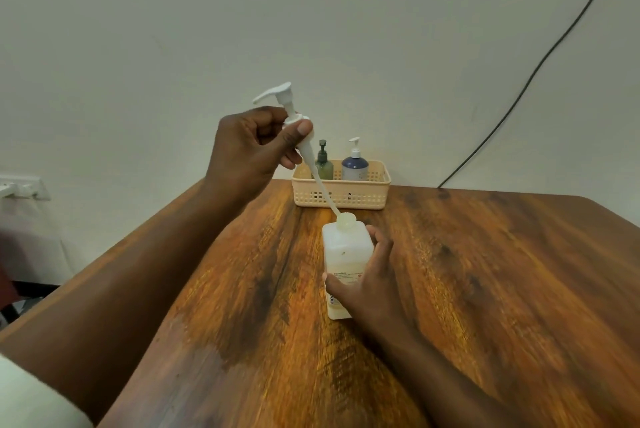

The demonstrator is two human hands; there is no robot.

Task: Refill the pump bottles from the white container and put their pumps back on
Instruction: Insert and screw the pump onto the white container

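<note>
The left hand [252,147] is closed around the collar of a white pump [291,116], held high and tilted, with the tip of its long dip tube at the open neck of a square translucent bottle [346,251]. The right hand [367,282] wraps this bottle, which stands near the middle of the wooden surface [485,289]. I judge the pump is passing through the neck; in or out I cannot tell. The next move needs the tube kept straight over the opening.

At 12 o'clock from the bottle, near the far edge, a beige basket [346,195] holds a green pump bottle [323,166] and a blue-grey pump bottle [355,166]. There is open room at 3 and 9 o'clock.
</note>
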